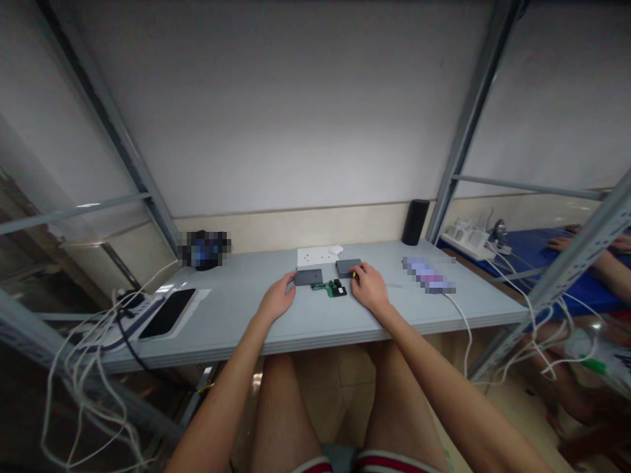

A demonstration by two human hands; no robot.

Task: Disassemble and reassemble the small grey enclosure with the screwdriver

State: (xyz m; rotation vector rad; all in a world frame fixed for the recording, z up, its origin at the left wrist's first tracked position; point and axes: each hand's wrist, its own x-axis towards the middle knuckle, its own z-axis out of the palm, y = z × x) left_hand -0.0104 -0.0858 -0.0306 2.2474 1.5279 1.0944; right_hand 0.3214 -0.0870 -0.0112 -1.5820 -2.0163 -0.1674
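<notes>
L hand (pixel 277 299) is at the L end of a flat dark-grey panel (pixel 309 278), fingers & thumb close tog. at its edge; can't tell if it grips or just rests there. R hand (pixel 369 286) has fingers curled round a small yellow-black item (pixel 353 274), mostly hidden, right by a 2nd grey panel (pixel 347 268). Green circuit board (pixel 329 288) w/ blk parts lies on the table betw. the hands, on the near side of the panels.

Behind: white sheet (pixel 308 260) w/ small dark specks, plus a small white item (pixel 336 249) at its R end. Far R of table (pixel 236 309): blk cylinder (pixel 415 222) upright; nearer, a pixelated flat device (pixel 428 274) w/ white cable. Far L: blk-screened phone (pixel 169 313), tangled white cables (pixel 93 387), pixelated dark bundle (pixel 204 249) at back. Next table R, blue (pixel 532 259): a co-worker's hand (pixel 562 244), blurry.
</notes>
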